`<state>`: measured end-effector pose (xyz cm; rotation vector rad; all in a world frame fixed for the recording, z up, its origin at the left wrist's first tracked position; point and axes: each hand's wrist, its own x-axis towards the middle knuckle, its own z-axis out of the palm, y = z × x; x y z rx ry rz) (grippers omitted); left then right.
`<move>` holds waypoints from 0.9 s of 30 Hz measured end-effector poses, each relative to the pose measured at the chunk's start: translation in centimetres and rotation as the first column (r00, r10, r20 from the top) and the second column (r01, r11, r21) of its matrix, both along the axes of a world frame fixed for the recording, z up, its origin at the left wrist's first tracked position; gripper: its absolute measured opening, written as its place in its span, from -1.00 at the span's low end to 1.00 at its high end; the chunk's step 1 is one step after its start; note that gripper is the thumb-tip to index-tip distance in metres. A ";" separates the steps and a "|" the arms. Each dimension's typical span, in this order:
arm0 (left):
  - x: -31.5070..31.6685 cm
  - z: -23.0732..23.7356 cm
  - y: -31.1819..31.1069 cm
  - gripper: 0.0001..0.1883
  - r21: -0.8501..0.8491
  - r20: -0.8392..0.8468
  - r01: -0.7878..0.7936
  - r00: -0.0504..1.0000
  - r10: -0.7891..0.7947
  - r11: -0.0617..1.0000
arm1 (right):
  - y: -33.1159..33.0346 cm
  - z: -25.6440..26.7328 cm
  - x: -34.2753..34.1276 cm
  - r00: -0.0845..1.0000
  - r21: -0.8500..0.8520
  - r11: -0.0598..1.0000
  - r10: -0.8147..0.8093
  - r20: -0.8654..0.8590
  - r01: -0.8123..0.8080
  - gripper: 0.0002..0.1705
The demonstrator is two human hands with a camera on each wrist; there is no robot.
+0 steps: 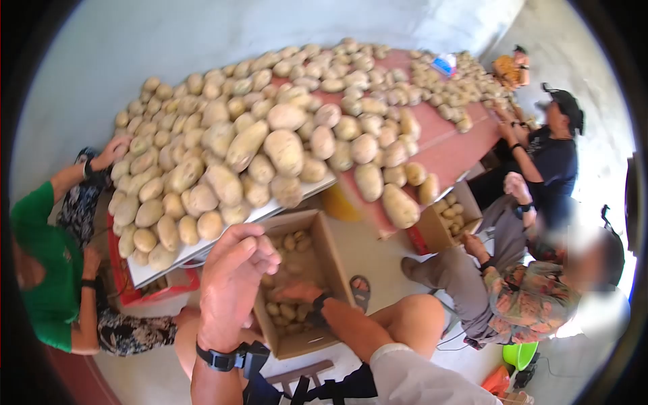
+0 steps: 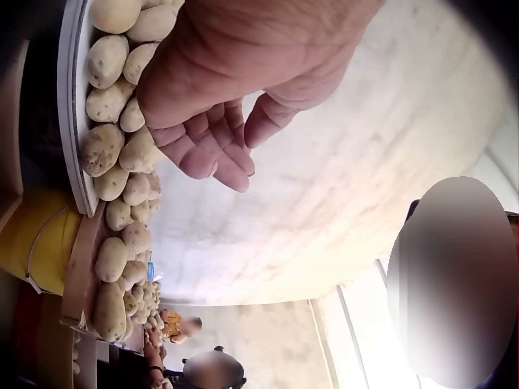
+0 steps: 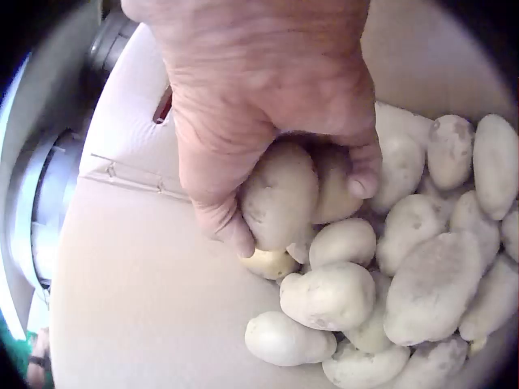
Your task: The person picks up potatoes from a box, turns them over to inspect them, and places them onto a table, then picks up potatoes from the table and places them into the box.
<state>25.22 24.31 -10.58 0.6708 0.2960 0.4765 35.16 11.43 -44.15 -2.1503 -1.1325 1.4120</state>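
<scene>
Potato (image 3: 280,198) being gripped in box (image 1: 329,260).
It is being held by the right hand (image 3: 268,89), digits curled (second potato (image 3: 334,186) also gripped: cannot tell); the left hand (image 1: 229,277) is being held raised, loosely bent, nothing grasped.

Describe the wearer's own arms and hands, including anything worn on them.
The ungloved left hand has a black strap at the wrist, with a boxy black device. The ungloved right hand has a dark wristband; a pale sleeve partly covers that arm.
</scene>
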 end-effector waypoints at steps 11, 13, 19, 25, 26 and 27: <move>-0.3 0.2 0.4 -0.79 0.025 0.068 -0.054 0.996 0.053 0.998 | -0.2 19.0 -1.0 0.828 -0.102 0.994 -0.098 -0.552 0.049 0.05; -0.4 0.1 0.8 -0.79 0.038 0.064 -0.072 0.996 0.069 0.997 | -0.3 20.8 -1.1 0.835 -0.031 0.994 -0.109 -0.539 0.109 -0.02; -0.7 0.1 1.8 -0.80 0.186 -0.009 -0.175 0.984 0.180 0.967 | -0.7 22.6 1.8 0.656 0.147 0.944 -0.089 -0.750 0.295 -0.42; 0.2 -2.5 0.8 -0.63 0.484 -0.370 -0.046 0.894 0.252 0.874 | -2.1 28.6 5.5 0.340 0.223 0.751 -0.001 -0.941 0.621 -0.57; 0.5 -2.1 -0.3 -0.57 0.446 -0.473 0.043 0.859 0.195 0.894 | -2.0 29.4 5.7 0.282 0.187 0.742 -0.003 -0.960 0.644 -0.55; 0.6 -2.2 -0.9 -0.52 0.369 -0.499 0.129 0.863 0.079 0.920 | -2.3 30.4 5.3 0.273 0.143 0.689 -0.082 -0.959 0.710 -0.55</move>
